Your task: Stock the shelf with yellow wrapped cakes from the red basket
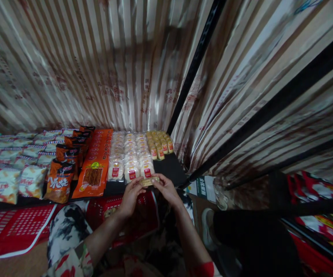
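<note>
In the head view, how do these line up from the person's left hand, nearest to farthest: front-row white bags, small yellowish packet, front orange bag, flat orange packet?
From the left hand:
1. Small yellowish packet: at the hand.
2. Flat orange packet: to its left.
3. Front orange bag: farther left.
4. Front-row white bags: farthest left.

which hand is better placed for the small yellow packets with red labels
Probably the right hand: it's nearer the small yellow packets; the left hand sits farther left. Both hold a yellowish packet.

Head-worn view, facing forward — and down, close
</note>
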A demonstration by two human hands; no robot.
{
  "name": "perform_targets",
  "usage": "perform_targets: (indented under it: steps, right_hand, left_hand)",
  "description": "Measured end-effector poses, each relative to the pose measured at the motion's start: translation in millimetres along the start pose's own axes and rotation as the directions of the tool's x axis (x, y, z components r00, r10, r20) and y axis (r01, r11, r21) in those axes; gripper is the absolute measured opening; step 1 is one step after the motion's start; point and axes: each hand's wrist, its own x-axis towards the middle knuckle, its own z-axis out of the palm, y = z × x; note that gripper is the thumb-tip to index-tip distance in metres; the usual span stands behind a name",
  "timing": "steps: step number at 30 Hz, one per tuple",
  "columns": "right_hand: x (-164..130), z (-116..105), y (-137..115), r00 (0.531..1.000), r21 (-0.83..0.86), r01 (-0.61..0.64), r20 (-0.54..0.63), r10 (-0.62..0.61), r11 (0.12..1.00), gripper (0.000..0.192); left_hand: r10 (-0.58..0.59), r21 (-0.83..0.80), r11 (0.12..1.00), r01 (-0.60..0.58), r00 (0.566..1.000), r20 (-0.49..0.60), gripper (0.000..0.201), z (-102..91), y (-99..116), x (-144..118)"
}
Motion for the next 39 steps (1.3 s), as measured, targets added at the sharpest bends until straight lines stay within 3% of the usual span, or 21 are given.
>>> perform_targets:
  steps: [8,17,27,35,39]
  right_hand:
    - [3,-12,7,0.997,-0.059,-0.013,-0.073,0.009,0.998,0.046]
    - [0,-17,2,0.985,-0.092,-0.072,-0.166,0.056,0.993,0.057]
    - [3,-20,2,0.977,0.126,-0.012,-0.208,0.038,0.992,0.049]
    - [10,-27,18,0.907,0.216,0.058,-0.420,0.039,0.975,0.056]
    - [16,-28,25,0.912,0.225,0.084,-0.410,0.016,0.971,0.059]
  left_hand:
    - [0.015,0.145,0.989,-0.014,1.000,-0.005,0.047,14.8,-7,12]
    - [0.028,0.317,0.948,-0.037,0.999,0.031,0.046,35.6,7,25]
    - [-0.081,0.161,0.983,0.084,0.996,-0.026,0.038,50.3,23,24]
    - [-0.127,0.176,0.975,0.138,0.989,-0.069,0.034,50.0,-4,14]
    - [-0.107,0.253,0.960,0.121,0.992,-0.070,0.037,50.7,-14,14]
